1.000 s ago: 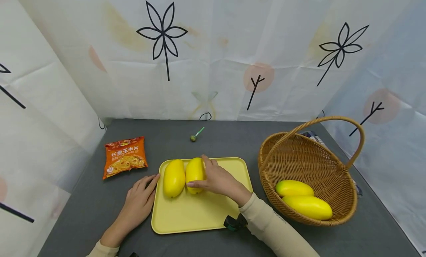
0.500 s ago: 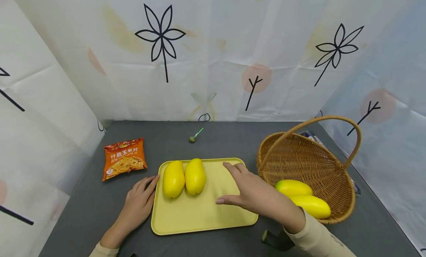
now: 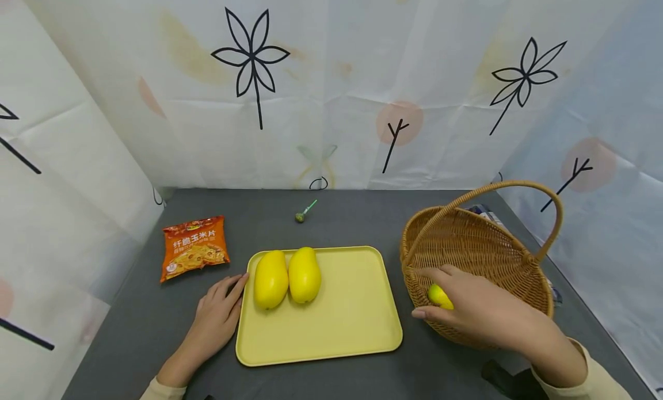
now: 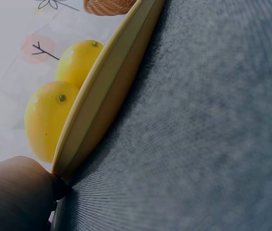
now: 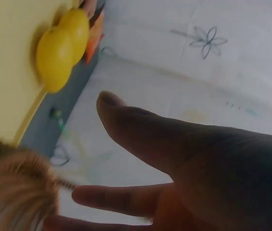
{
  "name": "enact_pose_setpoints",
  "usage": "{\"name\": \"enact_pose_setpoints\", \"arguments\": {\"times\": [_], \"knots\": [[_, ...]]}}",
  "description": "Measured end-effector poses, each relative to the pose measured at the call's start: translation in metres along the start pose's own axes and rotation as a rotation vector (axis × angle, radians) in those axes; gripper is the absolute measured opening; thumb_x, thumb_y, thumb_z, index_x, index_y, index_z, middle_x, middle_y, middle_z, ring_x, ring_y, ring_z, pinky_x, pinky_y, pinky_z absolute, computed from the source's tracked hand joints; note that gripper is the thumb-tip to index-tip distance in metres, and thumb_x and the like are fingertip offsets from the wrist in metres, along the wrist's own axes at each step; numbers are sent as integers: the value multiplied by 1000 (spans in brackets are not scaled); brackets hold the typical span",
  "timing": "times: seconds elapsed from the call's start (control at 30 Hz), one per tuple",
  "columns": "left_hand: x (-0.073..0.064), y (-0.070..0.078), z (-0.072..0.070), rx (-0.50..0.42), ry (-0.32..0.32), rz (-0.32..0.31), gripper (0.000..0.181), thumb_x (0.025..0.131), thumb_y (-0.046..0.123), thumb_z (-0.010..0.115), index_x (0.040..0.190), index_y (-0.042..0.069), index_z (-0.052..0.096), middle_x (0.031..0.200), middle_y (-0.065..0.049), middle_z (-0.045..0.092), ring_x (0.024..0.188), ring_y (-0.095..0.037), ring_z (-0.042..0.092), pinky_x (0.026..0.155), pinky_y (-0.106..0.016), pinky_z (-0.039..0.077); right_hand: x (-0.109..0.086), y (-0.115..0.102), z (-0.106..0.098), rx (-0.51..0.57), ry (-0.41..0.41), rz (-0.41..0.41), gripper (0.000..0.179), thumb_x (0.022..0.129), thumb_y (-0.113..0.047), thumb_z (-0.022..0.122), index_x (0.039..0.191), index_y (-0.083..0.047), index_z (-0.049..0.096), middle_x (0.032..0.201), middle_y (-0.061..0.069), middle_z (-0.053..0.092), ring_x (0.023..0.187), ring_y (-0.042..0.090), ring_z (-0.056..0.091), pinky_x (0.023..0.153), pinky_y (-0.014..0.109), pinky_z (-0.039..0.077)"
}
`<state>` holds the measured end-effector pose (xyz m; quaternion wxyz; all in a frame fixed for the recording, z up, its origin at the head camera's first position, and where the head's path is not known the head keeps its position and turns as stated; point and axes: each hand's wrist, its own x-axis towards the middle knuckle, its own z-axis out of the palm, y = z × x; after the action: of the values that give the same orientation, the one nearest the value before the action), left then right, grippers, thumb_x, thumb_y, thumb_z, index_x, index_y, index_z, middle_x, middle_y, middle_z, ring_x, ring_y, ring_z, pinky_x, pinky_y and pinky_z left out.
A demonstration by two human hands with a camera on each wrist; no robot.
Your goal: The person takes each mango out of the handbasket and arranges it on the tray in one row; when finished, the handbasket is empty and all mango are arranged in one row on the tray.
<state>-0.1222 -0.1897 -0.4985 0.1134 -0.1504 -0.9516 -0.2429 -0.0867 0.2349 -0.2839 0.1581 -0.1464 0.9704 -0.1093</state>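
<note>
On one tray [image 3: 357, 331] I count two yellow fruits [image 3: 271, 280] [image 3: 304, 276]; only the head view shows a third fruit [image 3: 439, 297], in one basket [image 3: 466, 239], partly hidden by the spread right hand [image 3: 479, 308]. Relaxed, the left hand [image 3: 216, 313] touches the tray.

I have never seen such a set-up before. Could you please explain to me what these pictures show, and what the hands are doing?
There is no robot: these are a person's bare hands. The wide picture comes from a camera on the head, looking down; the tilted ones come from cameras on the wrists.

On the gray table lies a yellow tray with a mango and a second mango side by side. Around it are an orange corn chip packet, a small lollipop and a wicker basket with a partly hidden mango.

The left hand rests against the tray's left edge, holding nothing. The right hand reaches into the basket, thumb and fingers apart; whether it touches the fruit, I cannot tell.
</note>
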Motion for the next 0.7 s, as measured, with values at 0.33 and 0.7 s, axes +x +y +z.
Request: {"name": "enact_pose_setpoints", "arguments": {"times": [0.33, 0.7], "knots": [[0, -2, 2, 6, 7, 8, 54, 96, 12, 56, 148, 15, 40, 140, -14, 45, 129, -38, 36, 91, -62, 31, 29, 69, -15, -40, -134, -6, 68, 91, -46, 60, 135, 5, 48, 125, 22, 59, 98, 29, 64, 82, 49, 51], [0, 0, 0, 0, -18, -15, 55, 97, 13, 55, 149, 17, 38, 141, -13, 44, 130, -38, 35, 93, -62, 29, 57, 93, -12, 63, -347, 262, 81, 90, -54, 58, 146, 0, 35, 136, 33, 43, 70, 23, 59, 49, 37, 53]]}}
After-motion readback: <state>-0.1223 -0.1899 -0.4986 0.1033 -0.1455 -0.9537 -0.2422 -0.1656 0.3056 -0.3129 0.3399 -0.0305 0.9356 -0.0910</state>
